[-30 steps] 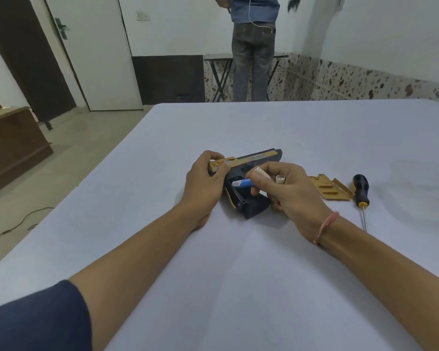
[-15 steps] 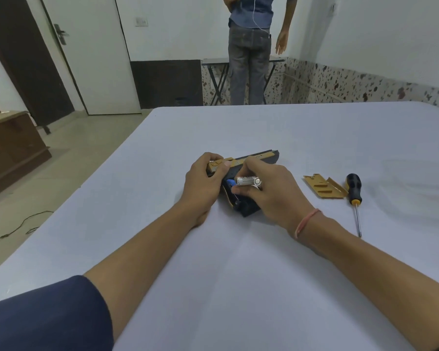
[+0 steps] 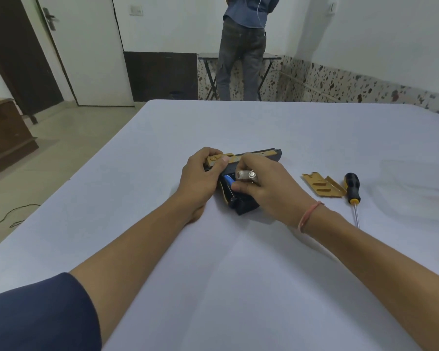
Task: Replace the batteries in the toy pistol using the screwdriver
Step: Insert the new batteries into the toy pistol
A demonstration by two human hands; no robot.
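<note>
Gold and black, the toy pistol (image 3: 246,207) lies on its side near the middle of the pale table (image 3: 238,287), and we have both hands on it. Our left hand (image 3: 200,178) curls over the rear of the gold slide, gripping it with the thumb on top. Our right hand (image 3: 271,191) comes in from the right and pinches a silvery battery (image 3: 246,174) between thumb and fingers, just above the opened grip. A blue battery (image 3: 228,179) shows inside that grip.

The pistol's long axis runs roughly parallel to the table's far edge, with the muzzle toward the right edge and the grip toward the near edge. The held battery lies along much the same line, its metal end cap facing right. We cannot read any print on either battery; it is too blurred.

Right of our hand, the gold cover (image 3: 322,184) lies just beside the screwdriver (image 3: 352,186), whose black handle points to the far edge and whose shaft points to the near edge.
</note>
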